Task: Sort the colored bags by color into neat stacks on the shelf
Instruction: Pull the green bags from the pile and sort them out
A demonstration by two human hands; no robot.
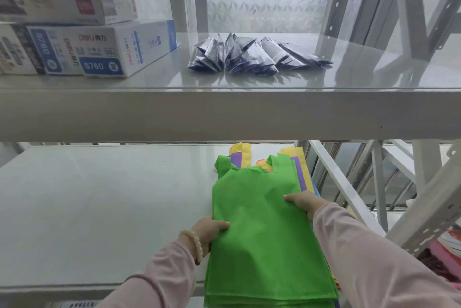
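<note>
Head view: flat bright-green bags (262, 208)

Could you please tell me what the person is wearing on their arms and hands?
The left sleeve and right sleeve are long and pale pink. A bracelet of round cream beads circles the left wrist. The left hand and right hand are ungloved.

Stockroom, steel shelving (224, 113), stationery boxes (99, 53)

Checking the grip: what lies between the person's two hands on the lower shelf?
In the head view, only the green non-woven fabric bags span between the left hand and the right hand, each thumb on top.
</note>
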